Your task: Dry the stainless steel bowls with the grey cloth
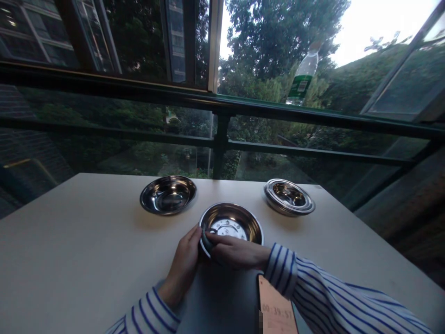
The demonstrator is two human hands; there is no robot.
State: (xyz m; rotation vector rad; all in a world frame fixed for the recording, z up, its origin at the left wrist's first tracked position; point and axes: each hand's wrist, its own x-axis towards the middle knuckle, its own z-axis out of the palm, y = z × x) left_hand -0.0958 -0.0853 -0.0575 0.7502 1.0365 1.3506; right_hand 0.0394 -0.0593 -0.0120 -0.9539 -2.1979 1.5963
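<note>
head view, and all eyes go to the middle metal bowl [245,218], mouth up over the white table [86,236], near side of its rim partly hidden by the hands! left hand [185,254] has it by the left rim, fingers closed on the edge. right hand [236,252] reaches over the near rim, fingers curled round a small dark thing [206,240] pressed against the bowl's inner left side; cloth or pad, i can't tell from here! beyond that bowl to the left sits a wider-looking steel dish [169,197]; beyond it to the right, a double-rimmed metal stack [289,198]. nearer than the bowl, a phone [276,308] shows a running-clock display, and far behind it a green-labelled bottle [301,83] stands at the railing [139,96]!
</note>
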